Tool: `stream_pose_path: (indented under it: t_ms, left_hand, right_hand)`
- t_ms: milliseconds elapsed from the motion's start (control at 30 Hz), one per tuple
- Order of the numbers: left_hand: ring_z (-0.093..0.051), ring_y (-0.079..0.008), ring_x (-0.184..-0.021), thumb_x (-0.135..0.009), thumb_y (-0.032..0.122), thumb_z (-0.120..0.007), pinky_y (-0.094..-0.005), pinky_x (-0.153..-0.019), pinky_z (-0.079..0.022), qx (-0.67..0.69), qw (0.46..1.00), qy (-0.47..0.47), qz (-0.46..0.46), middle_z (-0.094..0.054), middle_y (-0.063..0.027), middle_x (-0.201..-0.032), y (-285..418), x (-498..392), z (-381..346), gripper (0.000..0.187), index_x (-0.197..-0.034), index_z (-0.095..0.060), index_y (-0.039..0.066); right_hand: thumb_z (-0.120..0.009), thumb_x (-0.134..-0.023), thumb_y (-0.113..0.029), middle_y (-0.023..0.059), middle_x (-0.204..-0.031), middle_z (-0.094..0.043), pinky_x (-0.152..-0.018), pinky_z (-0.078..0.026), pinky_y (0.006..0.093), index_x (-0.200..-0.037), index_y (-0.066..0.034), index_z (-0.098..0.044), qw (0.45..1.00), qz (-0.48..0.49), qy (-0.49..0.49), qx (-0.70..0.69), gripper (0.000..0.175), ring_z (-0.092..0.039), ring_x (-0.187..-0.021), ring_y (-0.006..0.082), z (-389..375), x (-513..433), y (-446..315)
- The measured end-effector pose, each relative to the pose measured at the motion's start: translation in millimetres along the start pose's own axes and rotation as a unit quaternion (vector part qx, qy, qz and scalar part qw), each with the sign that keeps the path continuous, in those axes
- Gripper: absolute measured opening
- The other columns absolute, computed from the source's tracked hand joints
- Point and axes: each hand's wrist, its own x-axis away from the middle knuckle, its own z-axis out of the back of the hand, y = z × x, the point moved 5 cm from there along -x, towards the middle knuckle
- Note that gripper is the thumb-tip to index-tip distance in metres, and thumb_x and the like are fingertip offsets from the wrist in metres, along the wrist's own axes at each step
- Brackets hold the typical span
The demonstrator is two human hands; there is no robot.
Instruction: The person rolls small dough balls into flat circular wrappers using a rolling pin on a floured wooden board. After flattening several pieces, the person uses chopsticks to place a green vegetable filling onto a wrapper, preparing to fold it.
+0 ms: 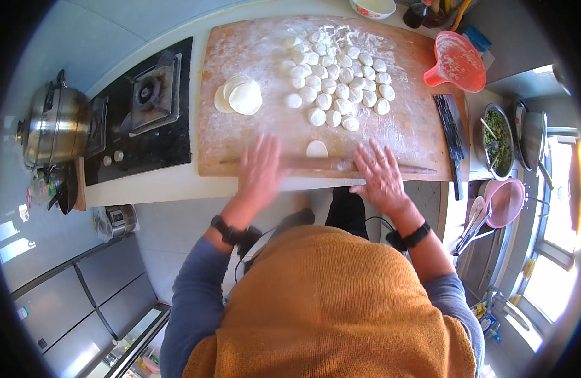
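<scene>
A thin wooden rolling pin [314, 164] lies across the near edge of the floured wooden board [271, 28]. My left hand [259, 165], blurred by motion, rests flat over its left part with fingers extended. Over its right part my right hand [379, 167] lies palm down, the fingers straight and not wrapped around it. Just beyond the pin, between my hands, is a small flattened piece of dough [317, 149]. Several floured dough pieces [342, 90] are spread on the board's far middle. To their left sits a stack of thin round dough wrappers [239, 94].
A cleaver [451, 127] lies at the board's right edge, its handle overhanging. Beside it are a red plastic scoop [460, 61] and a metal bowl of chopped green filling [497, 137]. A gas hob [143, 113] and a steel pot [58, 125] stand left.
</scene>
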Motion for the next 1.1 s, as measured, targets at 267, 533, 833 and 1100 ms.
stream_pose_path:
  t_ms: [267,533,833,1100]
  left_hand:
    - [-0.015,-0.037,-0.155,-0.1,0.041,-0.054,-0.0584,-0.122,-0.013,-0.022,0.993,0.109,0.03,-0.023,-0.0204,-0.165,-23,-74,8,0.076,-0.158,-0.026,0.001]
    - [-0.045,-0.0451,-0.131,-0.089,0.047,-0.069,-0.0563,-0.112,-0.031,0.029,0.999,0.005,0.027,-0.047,-0.0281,-0.142,29,-33,16,0.083,-0.148,-0.039,-0.003]
    - [-0.049,-0.0359,-0.132,-0.081,0.019,-0.077,-0.0517,-0.11,-0.038,0.127,0.962,0.092,-0.225,-0.053,-0.021,-0.14,61,-39,5,0.076,-0.146,-0.044,-0.003]
    - [-0.022,-0.0359,-0.154,-0.095,0.037,-0.064,-0.0597,-0.122,-0.016,0.023,0.998,0.045,-0.03,-0.032,-0.0188,-0.163,0,-24,12,0.079,-0.156,-0.03,0.001]
  right_hand:
    - [-0.065,-0.087,-0.055,0.0177,-0.161,-0.033,-0.122,-0.023,0.0544,-0.151,-0.0061,-0.041,0.994,-0.038,0.09,0.043,0.084,-0.023,-0.152,0.0397,-1,-69,46]
    - [-0.068,-0.086,-0.027,0.0199,-0.124,-0.054,-0.101,-0.043,0.0488,-0.13,0.0001,-0.055,0.998,-0.026,0.056,-0.011,0.052,-0.051,-0.116,0.038,-8,-26,17]
    - [-0.078,-0.072,-0.007,0.0122,-0.098,-0.057,-0.084,-0.052,0.0443,-0.109,-0.0009,-0.064,0.991,0.005,0.094,-0.094,0.04,-0.057,-0.095,0.0347,18,-12,8]
    - [-0.069,-0.085,-0.035,0.0165,-0.141,-0.049,-0.109,-0.04,0.0513,-0.138,-0.0106,-0.056,0.998,-0.004,0.047,-0.051,0.059,-0.042,-0.135,0.0398,3,-28,20]
